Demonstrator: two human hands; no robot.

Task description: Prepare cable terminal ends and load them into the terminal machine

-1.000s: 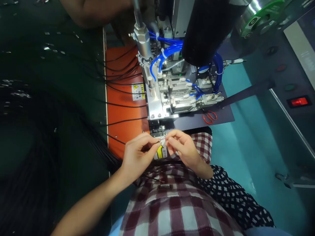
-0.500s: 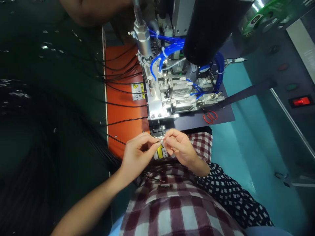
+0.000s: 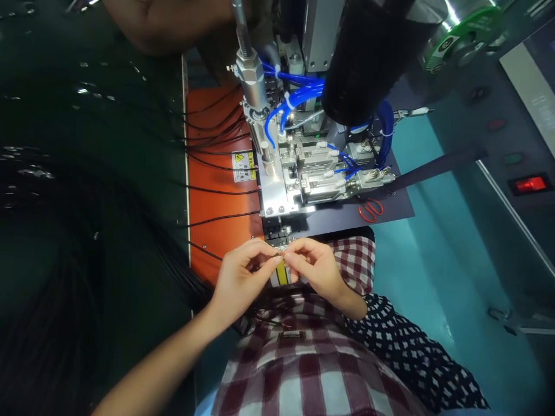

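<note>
My left hand (image 3: 243,277) is closed, its thumb and index finger pinching the end of a thin cable (image 3: 281,252). Thumb and fingertips of my right hand (image 3: 318,271) are pressed together on the fine wires at that same end. The two sets of fingertips almost meet, hiding most of the wires. Just below and behind them is a white label with a yellow mark (image 3: 282,274). Beyond my fingers stands a metal fixture (image 3: 274,196), part of a machine with blue air tubes (image 3: 306,95).
Several black cables (image 3: 223,221) cross the orange plate (image 3: 217,242) from a dark bundle (image 3: 173,260) at left. Red-handled scissors (image 3: 370,210) lie on the dark plate to the right. A black cylinder (image 3: 358,69) hangs over the machine. A lit red switch (image 3: 529,184) is at far right.
My right fingertips have moved in closer to my left ones and closed over the red wire that showed between them. My left hand keeps its pinch. The view has shifted slightly.
</note>
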